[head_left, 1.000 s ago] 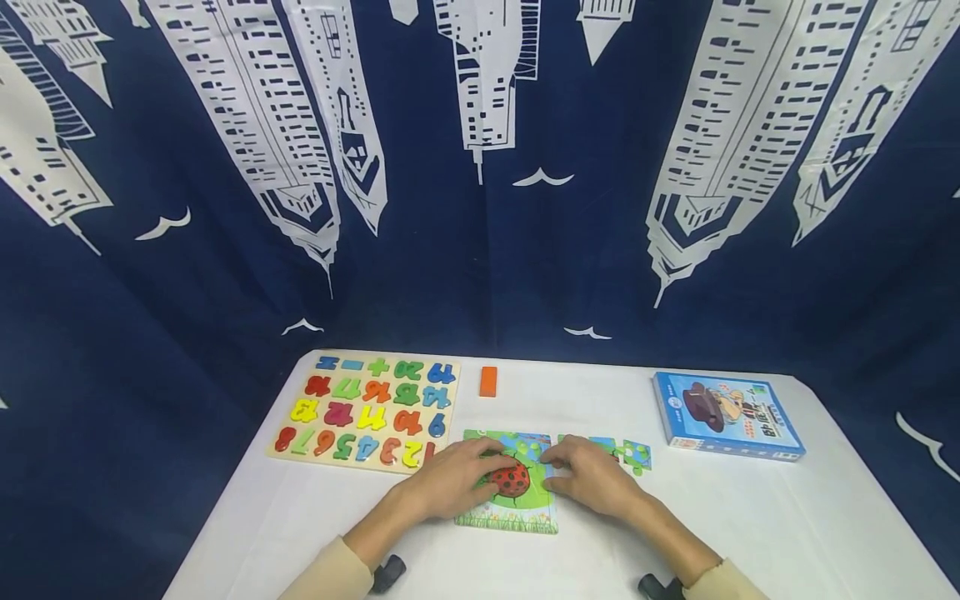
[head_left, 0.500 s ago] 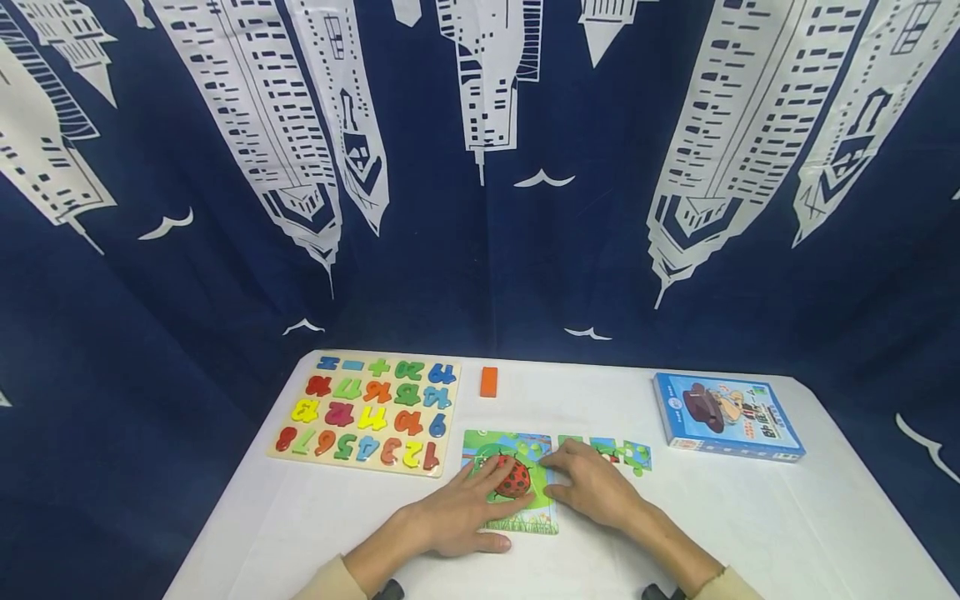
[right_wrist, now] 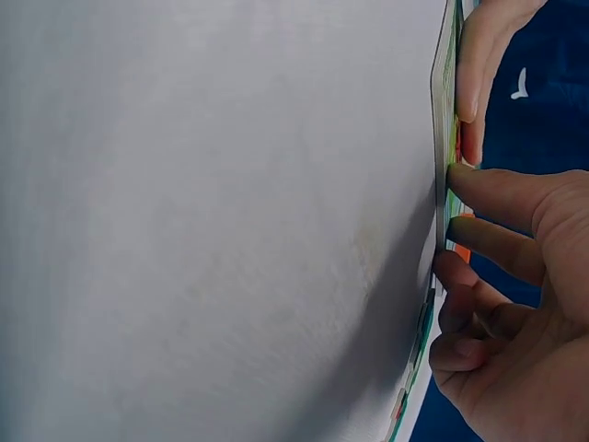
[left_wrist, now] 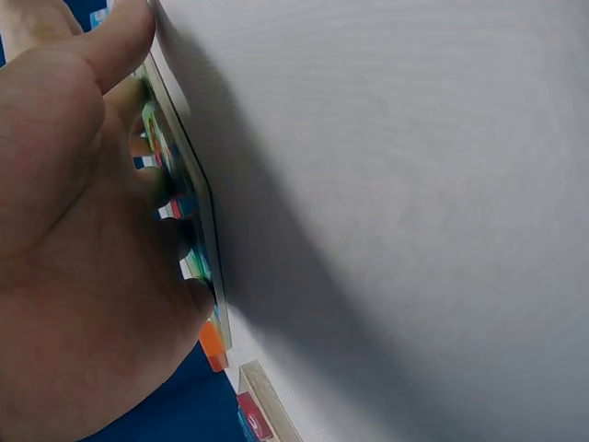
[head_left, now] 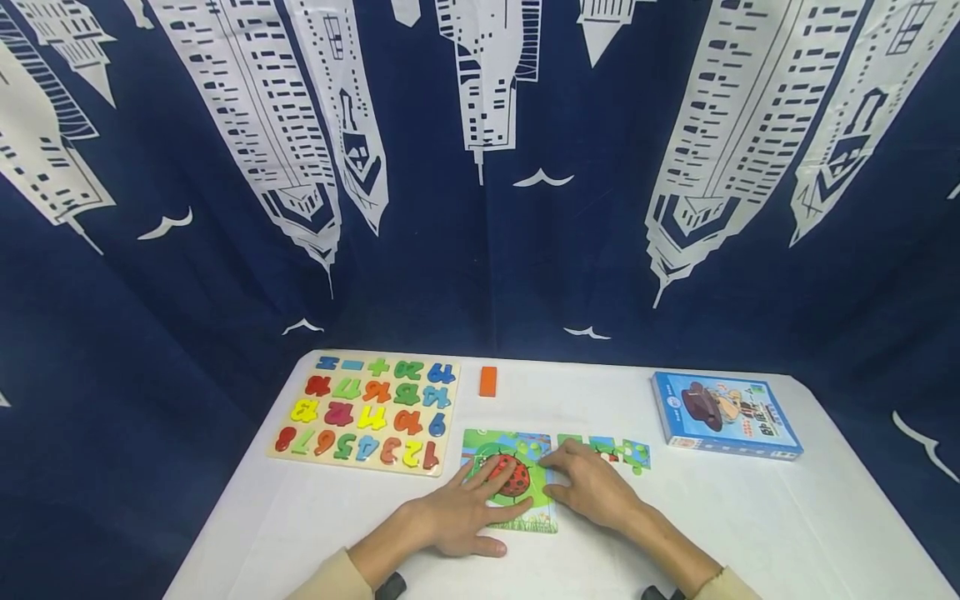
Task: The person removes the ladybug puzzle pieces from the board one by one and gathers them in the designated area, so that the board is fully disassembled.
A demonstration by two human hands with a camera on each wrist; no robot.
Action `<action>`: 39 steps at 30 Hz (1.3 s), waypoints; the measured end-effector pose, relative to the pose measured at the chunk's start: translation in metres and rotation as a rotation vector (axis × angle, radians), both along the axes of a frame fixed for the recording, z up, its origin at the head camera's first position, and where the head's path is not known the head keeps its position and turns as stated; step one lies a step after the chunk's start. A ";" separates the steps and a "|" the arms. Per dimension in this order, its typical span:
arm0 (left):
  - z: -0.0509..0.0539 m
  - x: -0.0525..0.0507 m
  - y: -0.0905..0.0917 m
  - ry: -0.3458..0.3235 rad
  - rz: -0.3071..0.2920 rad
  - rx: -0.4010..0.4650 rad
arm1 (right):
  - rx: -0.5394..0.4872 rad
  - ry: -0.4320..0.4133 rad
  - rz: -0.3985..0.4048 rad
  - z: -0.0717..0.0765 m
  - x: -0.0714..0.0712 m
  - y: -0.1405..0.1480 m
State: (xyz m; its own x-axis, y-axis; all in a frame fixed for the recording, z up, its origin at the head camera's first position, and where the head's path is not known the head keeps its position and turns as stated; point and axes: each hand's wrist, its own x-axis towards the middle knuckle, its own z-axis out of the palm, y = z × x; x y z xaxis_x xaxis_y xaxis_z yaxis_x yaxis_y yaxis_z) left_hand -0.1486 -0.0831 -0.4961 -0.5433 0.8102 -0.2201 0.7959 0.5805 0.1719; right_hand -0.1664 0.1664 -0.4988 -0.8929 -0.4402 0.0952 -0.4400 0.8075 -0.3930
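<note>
A ladybug jigsaw puzzle (head_left: 542,522) lies flat in its board on the white table. My left hand (head_left: 459,515) rests on its left part with fingers spread, the thumb on the table below. In the left wrist view, the fingertips of that left hand (left_wrist: 83,221) touch the board from above. At the right edge, the thumb and forefinger of my right hand (head_left: 596,486) touch the puzzle. The right wrist view shows this right hand (right_wrist: 525,304) with its other fingers bent beside the edge. Several loose jigsaw pieces (head_left: 637,454) lie just beyond it, partly hidden by the hand.
A wooden number board (head_left: 352,415) with coloured numerals lies at the left. Behind the puzzle is an orange block (head_left: 488,382). A blue box (head_left: 727,417) stands at the right. A dark blue curtain (head_left: 480,275) hangs behind the table.
My left hand has gone from bent fingers on the puzzle to spread fingers lying flat, lower on it. My right hand has stayed nearly still at the right edge.
</note>
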 end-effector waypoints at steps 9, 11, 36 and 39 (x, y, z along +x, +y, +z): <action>0.000 0.000 0.002 0.021 0.004 -0.006 | -0.010 -0.023 -0.032 0.002 -0.001 -0.001; 0.000 0.000 0.002 0.016 0.002 -0.007 | -0.011 -0.037 -0.040 0.001 -0.001 -0.001; 0.001 0.001 0.001 0.006 0.015 -0.019 | -0.272 -0.133 -0.089 0.000 0.000 -0.002; 0.001 0.001 0.001 0.003 0.013 -0.011 | -0.322 -0.167 -0.070 -0.001 -0.001 -0.001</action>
State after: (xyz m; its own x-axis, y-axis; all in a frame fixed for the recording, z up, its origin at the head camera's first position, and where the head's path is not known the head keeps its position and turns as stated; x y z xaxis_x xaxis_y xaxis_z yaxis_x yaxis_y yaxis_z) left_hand -0.1478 -0.0817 -0.4951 -0.5543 0.8005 -0.2277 0.7888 0.5926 0.1633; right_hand -0.1673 0.1654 -0.5000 -0.9347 -0.3485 0.0696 -0.2964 0.6565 -0.6936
